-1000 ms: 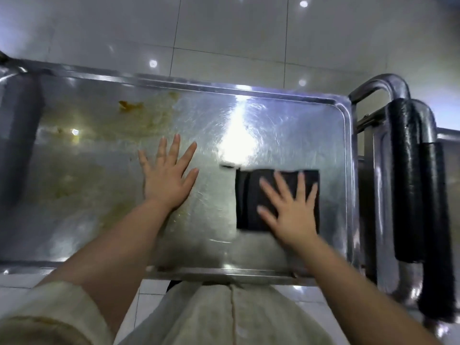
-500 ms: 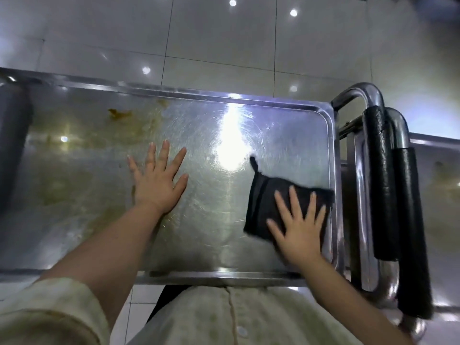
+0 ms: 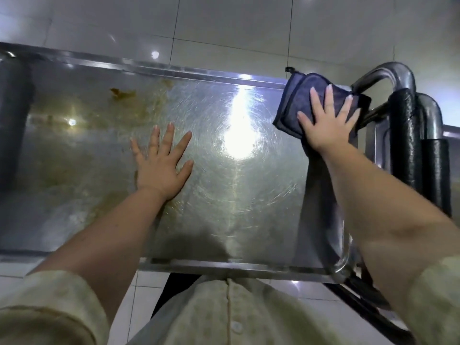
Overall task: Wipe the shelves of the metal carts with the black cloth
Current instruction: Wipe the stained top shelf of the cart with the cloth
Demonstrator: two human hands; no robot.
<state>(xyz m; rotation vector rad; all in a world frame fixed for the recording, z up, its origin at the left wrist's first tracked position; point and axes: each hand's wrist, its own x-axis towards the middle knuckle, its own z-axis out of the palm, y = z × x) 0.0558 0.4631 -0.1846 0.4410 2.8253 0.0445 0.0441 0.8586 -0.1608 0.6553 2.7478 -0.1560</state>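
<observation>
My left hand (image 3: 160, 168) lies flat, palm down, fingers straight and fanned, thumb out to the right. Its bare forearm runs forward from a pale rolled sleeve (image 3: 49, 310). My right hand (image 3: 326, 123) sits farther out and to the right, also palm down, fingers straight and spread, arm almost fully extended.

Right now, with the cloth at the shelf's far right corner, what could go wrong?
The dark folded cloth under the flat right hand overlaps the far rim of the shiny metal cart shelf; it might slip over.
The brown stains at the far left lie away from the cloth and could be missed.
The bare left hand rests flat on the shelf and may leave smears.
</observation>
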